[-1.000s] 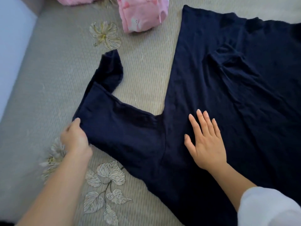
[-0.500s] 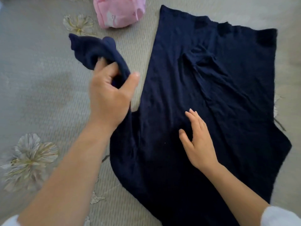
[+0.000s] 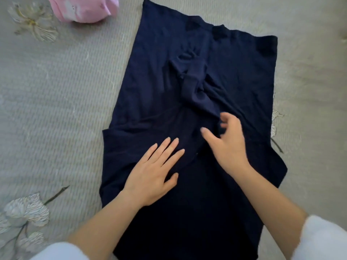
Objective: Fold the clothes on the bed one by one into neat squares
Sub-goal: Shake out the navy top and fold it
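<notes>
A navy garment (image 3: 150, 81) lies spread lengthwise on the bed, with its sides turned in toward the middle. A folded-in sleeve (image 3: 195, 87) lies bunched and creased along its centre. My left hand (image 3: 154, 173) rests flat on the near left part of the garment, fingers straight. Just right of it, my right hand (image 3: 229, 145) is blurred, its fingers curled at the near end of that sleeve with dark fabric pinched between thumb and fingers.
A pink garment (image 3: 84, 8) lies bundled at the far left. The grey bed cover (image 3: 56, 91) with leaf and flower prints shows on both sides of the navy garment. White sleeves cover my upper forearms at the bottom edge.
My left hand carried the left sleeve over onto the garment's middle, let it go and now lies flat. My right hand moved from pressing flat to curling at the sleeve's end.
</notes>
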{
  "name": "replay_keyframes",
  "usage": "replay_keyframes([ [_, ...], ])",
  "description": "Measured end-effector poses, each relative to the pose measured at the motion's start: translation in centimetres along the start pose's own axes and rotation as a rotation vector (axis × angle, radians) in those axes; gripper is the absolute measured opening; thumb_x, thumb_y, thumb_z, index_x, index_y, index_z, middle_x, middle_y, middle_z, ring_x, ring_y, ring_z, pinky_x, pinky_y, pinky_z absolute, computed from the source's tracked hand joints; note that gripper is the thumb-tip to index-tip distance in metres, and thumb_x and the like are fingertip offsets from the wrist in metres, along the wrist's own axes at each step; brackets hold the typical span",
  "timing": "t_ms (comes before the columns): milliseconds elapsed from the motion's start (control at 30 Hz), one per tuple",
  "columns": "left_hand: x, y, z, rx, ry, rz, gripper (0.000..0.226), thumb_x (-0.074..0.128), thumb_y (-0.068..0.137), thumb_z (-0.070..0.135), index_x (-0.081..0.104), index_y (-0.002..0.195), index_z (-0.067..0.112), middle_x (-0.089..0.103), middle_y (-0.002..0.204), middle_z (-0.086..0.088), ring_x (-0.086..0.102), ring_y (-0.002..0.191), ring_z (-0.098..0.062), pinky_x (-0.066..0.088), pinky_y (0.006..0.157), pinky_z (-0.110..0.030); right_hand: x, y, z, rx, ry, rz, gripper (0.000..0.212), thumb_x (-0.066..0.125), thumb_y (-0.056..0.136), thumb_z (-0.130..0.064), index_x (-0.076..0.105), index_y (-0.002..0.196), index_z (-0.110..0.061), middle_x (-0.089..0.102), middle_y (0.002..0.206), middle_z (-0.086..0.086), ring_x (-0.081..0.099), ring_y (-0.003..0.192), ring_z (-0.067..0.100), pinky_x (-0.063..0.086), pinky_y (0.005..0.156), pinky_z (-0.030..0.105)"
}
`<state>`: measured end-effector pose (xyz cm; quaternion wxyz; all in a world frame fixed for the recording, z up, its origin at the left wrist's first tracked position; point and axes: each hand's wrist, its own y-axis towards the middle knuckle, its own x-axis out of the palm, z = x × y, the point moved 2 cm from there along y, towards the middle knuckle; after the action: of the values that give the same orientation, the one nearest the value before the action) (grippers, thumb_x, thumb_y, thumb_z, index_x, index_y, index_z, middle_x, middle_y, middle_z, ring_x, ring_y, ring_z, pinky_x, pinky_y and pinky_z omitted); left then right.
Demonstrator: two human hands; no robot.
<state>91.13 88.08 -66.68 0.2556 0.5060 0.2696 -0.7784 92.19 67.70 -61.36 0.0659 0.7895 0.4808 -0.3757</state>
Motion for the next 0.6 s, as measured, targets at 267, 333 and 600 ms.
replay_keyframes([
  [267, -0.1, 0.1, 0.3, -0.061, 0.042, 0.022, 0.075, 0.045, 0.087, 0.048, 0.020, 0.151, 0.021, 0.012, 0.160, -0.002, 0.009, 0.148, -0.019, 0.015, 0.118, -0.039, 2.9, 8.5, -4.6, -0.017, -0.096, -0.043, 0.031, 0.053, 0.091, -0.028, 0.061, 0.122, -0.027, 0.057, 0.117, -0.001, 0.046, 0.111, 0.018, 0.039, 0.091, 0.033],
  [333, -0.1, 0.1, 0.4, -0.080, 0.064, 0.029, 0.077, 0.045, 0.086, 0.049, 0.014, 0.151, 0.020, 0.012, 0.160, -0.004, 0.009, 0.148, -0.020, 0.015, 0.118, -0.040, 1.1, 9.8, -5.2, 0.323, 0.606, -0.025, 0.018, 0.055, 0.088, -0.023, 0.069, 0.101, -0.019, 0.068, 0.100, -0.001, 0.062, 0.097, 0.018, 0.052, 0.088, 0.032],
  [600, -0.1, 0.3, 0.5, -0.072, 0.076, 0.013, 0.076, 0.045, 0.084, 0.047, 0.022, 0.151, 0.019, 0.017, 0.159, -0.006, 0.014, 0.147, -0.022, 0.019, 0.116, -0.042, -3.9, 10.9, -1.8, 0.472, 1.270, -0.199, 0.016, 0.053, 0.063, -0.003, 0.058, 0.078, -0.005, 0.061, 0.088, 0.010, 0.059, 0.085, 0.028, 0.045, 0.099, 0.036],
])
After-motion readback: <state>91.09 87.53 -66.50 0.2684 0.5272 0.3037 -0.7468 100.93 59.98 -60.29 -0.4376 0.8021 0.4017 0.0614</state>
